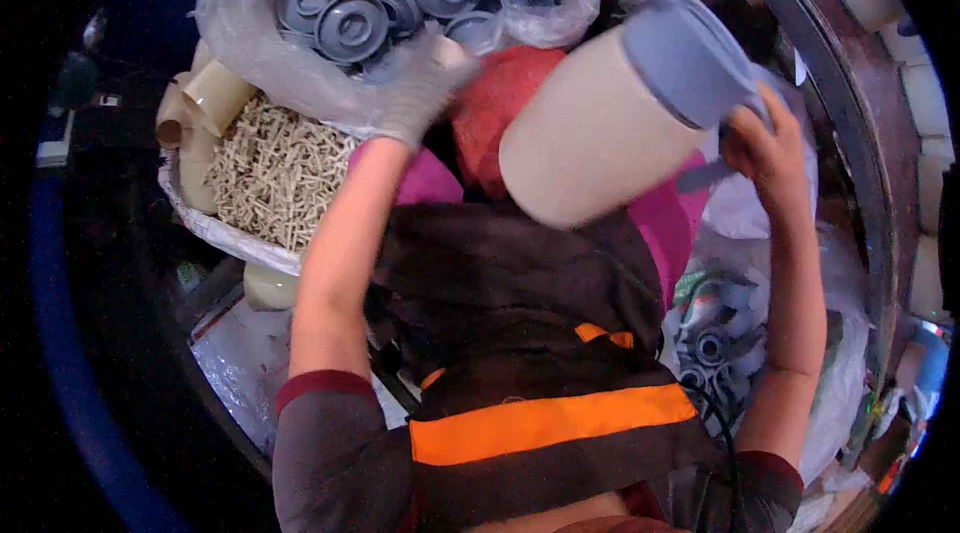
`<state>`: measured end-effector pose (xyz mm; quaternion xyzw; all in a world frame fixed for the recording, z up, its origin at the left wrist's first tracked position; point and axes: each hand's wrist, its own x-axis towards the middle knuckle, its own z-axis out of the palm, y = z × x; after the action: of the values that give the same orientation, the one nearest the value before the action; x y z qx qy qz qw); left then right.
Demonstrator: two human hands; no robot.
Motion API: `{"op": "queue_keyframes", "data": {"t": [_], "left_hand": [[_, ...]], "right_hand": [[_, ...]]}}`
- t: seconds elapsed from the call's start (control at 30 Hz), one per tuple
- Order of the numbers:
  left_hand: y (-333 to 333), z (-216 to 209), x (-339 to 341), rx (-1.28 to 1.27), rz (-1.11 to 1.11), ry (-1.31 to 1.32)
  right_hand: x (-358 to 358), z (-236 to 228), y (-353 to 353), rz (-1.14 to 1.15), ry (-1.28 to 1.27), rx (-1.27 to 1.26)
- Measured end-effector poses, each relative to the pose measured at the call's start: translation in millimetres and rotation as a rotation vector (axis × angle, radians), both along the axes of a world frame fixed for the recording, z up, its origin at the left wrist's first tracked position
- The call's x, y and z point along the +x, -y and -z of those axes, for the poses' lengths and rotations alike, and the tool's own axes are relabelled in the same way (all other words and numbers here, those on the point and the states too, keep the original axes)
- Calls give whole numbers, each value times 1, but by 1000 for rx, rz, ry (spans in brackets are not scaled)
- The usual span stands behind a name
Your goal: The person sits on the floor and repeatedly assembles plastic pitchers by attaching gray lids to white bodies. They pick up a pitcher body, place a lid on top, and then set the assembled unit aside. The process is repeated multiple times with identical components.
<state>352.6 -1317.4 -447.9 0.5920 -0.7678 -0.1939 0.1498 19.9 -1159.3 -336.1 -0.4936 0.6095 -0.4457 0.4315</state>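
My right hand (768,141) is closed round the grey handle of a large pitcher (600,123). Its body is beige and its upper part blue-grey; it is tilted, with the top toward the upper right, over my lap. In a pale glove, my left hand (425,83) is smeared by motion, so its fingers cannot be read. It is at the near edge of a clear plastic bag (235,23) holding several round grey lids (352,28). Between that hand and the pitcher shows a red bundle (505,103), partly hidden.
At left, a white-rimmed sack (250,251) holds many small beige pegs (275,173) beside beige cylindrical pieces (215,98). Right of my lap, another clear bag (835,333) contains grey curved parts (715,333). A dark curved metal bar (850,83) runs along the right side.
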Motion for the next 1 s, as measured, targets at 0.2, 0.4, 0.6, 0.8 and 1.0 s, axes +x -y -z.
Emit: {"op": "queue_keyframes", "data": {"t": [0.2, 0.4, 0.6, 0.8, 1.0], "left_hand": [[9, -143, 3, -502, 186, -223], [-23, -123, -74, -574, 400, 143], [-22, -133, -79, -510, 424, 158], [-29, -214, -67, -487, 441, 174], [-43, -137, -79, -699, 491, 198]], "right_hand": [[71, 64, 58, -154, -490, -344], [75, 60, 70, -228, -535, -482], [63, 69, 46, -187, -782, -154], [59, 77, 48, -176, -787, -192], [63, 79, 50, -168, -826, -157]]}}
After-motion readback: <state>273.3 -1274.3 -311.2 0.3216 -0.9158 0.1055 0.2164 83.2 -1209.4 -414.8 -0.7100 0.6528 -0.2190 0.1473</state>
